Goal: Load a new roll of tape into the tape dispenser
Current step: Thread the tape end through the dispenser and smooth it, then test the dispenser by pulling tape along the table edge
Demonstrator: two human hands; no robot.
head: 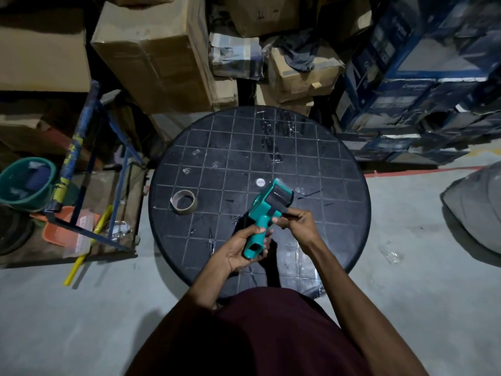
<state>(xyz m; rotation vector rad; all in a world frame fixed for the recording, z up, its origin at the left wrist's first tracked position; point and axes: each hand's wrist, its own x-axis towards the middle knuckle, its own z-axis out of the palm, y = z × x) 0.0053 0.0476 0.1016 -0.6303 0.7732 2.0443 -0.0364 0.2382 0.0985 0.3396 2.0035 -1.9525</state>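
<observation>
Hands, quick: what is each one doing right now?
Left hand: grips the tape dispenser by its handle.
Right hand: pinches a dark strip at the dispenser's head.

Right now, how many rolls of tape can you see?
2: one brown roll lying on the round table, one roll mounted in the teal dispenser. Others may hide among the boxes.

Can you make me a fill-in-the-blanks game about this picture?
1. The left hand grips the handle of the ____ plastic tape dispenser.
2. The brown cardboard tape ring lies on the ____ black grid-top table.
3. The right hand pinches the dispenser near its ____ roller.

Missing words: teal; round; dark
</observation>
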